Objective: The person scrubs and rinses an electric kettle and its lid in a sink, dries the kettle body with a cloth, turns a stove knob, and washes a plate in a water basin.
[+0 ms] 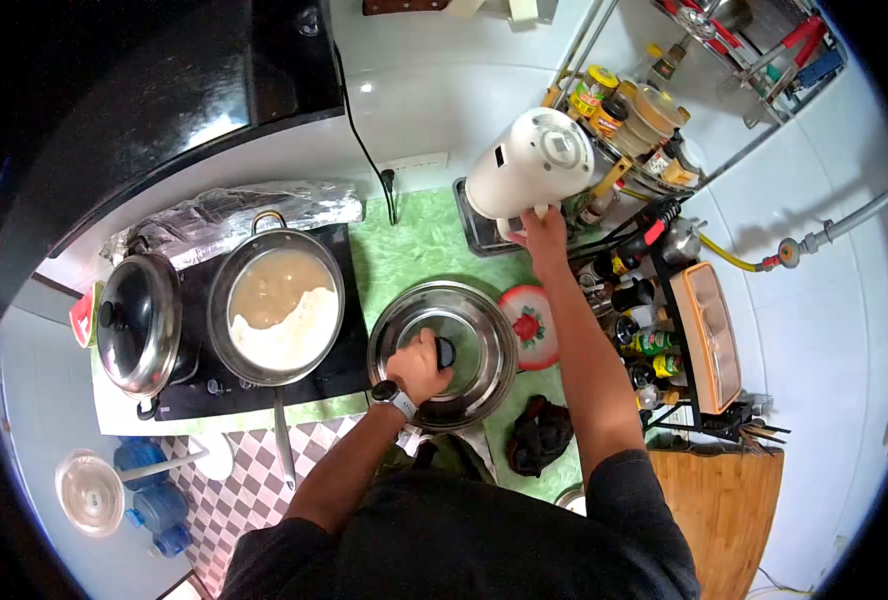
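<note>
My left hand (421,368), with a watch on its wrist, is closed around the black knob (445,353) of a glass lid (476,368) with a wide steel rim. The lid is low over the green counter; whether a pot is under it I cannot tell. Farther up, my right hand (542,238) grips the handle of a white kettle (524,165). The kettle is over a black tray (480,232) at the wall, one round end facing up and right. Partly behind my right forearm sits a red and white round dish or lid (530,325).
On the black cooktop (199,395) are a pan (282,305) of cloudy, foamy liquid, its handle jutting forward, and a lidded pot (140,318). Foil (234,215) lines the wall. Bottles (652,342) crowd the right rack. A dark bundle (539,435) lies near a wooden board (719,500).
</note>
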`<act>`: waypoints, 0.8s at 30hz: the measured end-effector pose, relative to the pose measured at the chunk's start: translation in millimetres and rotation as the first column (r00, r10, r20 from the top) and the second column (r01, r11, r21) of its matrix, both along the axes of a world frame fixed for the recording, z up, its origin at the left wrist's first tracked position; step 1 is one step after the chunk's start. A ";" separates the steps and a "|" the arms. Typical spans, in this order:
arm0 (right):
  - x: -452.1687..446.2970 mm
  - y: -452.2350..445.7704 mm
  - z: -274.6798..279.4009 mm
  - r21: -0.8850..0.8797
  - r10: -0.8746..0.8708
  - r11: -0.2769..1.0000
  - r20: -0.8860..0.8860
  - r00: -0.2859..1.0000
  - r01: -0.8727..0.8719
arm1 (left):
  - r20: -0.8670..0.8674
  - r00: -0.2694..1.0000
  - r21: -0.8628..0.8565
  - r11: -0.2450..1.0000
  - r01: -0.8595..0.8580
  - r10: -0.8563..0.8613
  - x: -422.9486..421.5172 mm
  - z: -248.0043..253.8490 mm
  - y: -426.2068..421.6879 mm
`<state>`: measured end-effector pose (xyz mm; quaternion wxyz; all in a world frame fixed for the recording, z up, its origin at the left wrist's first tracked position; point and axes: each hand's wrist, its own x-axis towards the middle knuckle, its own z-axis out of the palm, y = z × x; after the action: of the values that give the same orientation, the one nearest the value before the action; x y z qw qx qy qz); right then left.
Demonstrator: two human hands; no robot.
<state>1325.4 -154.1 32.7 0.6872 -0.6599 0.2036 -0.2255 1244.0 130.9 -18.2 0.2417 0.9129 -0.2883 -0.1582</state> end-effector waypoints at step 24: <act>76.0 -43.1 -162.0 -0.617 -0.333 0.780 -0.262 0.906 0.108 | 0.079 0.997 -0.024 0.999 0.026 -0.024 3.1 -18.2 -6.4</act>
<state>1401.4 -197.1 -129.3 0.3679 -0.8404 0.3219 -0.2340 1247.1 124.5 -36.4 0.2396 0.9117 -0.3108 -0.1218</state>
